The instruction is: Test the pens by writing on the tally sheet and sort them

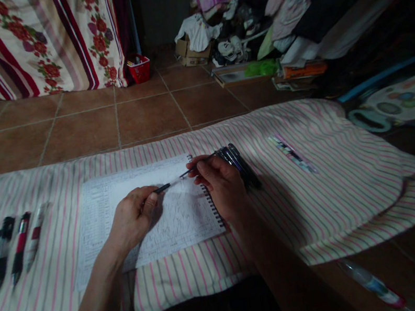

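Observation:
A spiral notebook (pixel 172 230) covered in writing lies on the striped cloth, beneath both hands. My left hand (pixel 132 216) is closed, pinching a black pen part (pixel 162 188) between thumb and fingers; its far end points right. My right hand (pixel 222 182) is closed on a thin dark stick that looks like a pen refill (pixel 190 170), slanting down toward the left piece. Their ends come close together over the page; whether they touch I cannot tell. Several black pens (pixel 244 165) lie just beyond my right hand, partly hidden by it.
At the left lie several pens (pixel 3 253), including a red-and-black pen (pixel 21 245). A clear pink-edged pack (pixel 293 154) rests on the right of the striped cloth (pixel 333 193). On the floor are a plastic bottle (pixel 372 282), a red basket (pixel 140 70) and heaped clothes.

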Demonstrator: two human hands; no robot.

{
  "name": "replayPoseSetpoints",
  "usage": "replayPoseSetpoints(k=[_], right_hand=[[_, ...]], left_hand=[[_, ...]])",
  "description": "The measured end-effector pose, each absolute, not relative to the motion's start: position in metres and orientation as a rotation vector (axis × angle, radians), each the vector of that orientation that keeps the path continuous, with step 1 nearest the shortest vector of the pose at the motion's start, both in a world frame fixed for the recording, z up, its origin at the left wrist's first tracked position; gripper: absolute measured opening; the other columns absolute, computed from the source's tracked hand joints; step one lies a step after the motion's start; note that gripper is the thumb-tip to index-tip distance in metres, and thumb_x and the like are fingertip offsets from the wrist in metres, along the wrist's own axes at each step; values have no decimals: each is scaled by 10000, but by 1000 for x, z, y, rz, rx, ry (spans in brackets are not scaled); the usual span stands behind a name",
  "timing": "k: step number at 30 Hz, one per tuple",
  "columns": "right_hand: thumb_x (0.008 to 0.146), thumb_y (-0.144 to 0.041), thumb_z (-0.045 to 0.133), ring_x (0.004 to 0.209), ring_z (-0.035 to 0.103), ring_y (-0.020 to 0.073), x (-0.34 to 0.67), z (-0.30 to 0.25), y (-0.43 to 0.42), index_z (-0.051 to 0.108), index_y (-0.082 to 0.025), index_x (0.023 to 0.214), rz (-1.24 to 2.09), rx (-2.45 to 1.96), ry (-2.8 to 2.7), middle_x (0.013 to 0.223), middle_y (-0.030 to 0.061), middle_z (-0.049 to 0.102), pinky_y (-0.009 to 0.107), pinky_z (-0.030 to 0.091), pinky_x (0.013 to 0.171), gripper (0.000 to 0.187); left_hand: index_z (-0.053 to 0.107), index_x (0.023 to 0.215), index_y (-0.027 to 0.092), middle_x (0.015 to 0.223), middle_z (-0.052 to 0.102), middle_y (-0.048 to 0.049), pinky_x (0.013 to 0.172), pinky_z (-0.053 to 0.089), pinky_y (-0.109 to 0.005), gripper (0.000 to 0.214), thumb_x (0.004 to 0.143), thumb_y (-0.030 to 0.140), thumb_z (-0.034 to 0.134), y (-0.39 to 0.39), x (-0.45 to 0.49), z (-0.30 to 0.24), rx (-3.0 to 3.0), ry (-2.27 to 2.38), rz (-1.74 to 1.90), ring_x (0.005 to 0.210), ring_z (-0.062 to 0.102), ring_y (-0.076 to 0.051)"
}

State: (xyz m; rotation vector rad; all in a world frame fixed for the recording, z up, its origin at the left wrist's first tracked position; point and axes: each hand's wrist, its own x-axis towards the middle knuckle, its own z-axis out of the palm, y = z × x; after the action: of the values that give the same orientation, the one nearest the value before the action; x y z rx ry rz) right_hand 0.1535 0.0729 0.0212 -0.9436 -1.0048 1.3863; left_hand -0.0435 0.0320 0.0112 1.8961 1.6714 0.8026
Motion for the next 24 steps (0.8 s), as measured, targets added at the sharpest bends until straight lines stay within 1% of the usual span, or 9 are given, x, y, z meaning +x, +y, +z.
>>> replayPoseSetpoints(k=[7,11,13,16,19,21,24], right_hand=[[760,-346,642,724,625,125,150,23,70,675,-237,841,1406,-986,-1044,872,7,699,246,463,601,140],[767,-347,631,688,595,115,148,27,67,687,-229,820,1394,-1037,-1107,877,9,692,216,385,509,141],[758,-355,637,652,567,109,147,27,66,698,-229,803,1399,-1071,-1127,831,5,685,222,358,496,147],[751,-366,645,632,541,110,144,24,64,719,-253,808,1397,-1094,-1192,727,-14,659,244,379,545,147],[750,-360,643,632,534,114,139,21,62,725,-271,824,1410,-1108,-1266,692,-26,650,249,385,562,142],[762,-378,628,626,538,115,137,20,60,717,-261,862,1445,-1114,-1291,696,-20,658,243,384,546,178],[781,-435,600,683,585,130,135,19,59,683,-223,974,1487,-1093,-1313,790,17,692,236,407,543,298]], left_hand=[[669,969,175,936,703,-69,787,488,-349,322,881,365,424,32,-41,16,1929,1652,763,870,640,-218],[669,977,172,949,702,-73,789,486,-341,326,876,377,437,32,-40,18,1933,1637,768,882,641,-221],[671,972,176,940,705,-68,775,487,-329,317,877,374,442,31,-38,18,1924,1621,761,869,644,-216],[669,970,179,932,708,-58,759,482,-310,306,881,368,445,31,-35,20,1906,1589,763,854,644,-205],[669,961,175,920,708,-52,740,475,-295,308,882,376,449,30,-30,23,1869,1557,763,840,636,-198],[669,958,167,878,705,-48,703,470,-282,326,883,391,446,29,-27,25,1822,1529,743,809,629,-193],[661,948,152,785,680,-38,641,450,-261,343,882,405,440,28,-24,27,1716,1484,751,734,604,-173]])
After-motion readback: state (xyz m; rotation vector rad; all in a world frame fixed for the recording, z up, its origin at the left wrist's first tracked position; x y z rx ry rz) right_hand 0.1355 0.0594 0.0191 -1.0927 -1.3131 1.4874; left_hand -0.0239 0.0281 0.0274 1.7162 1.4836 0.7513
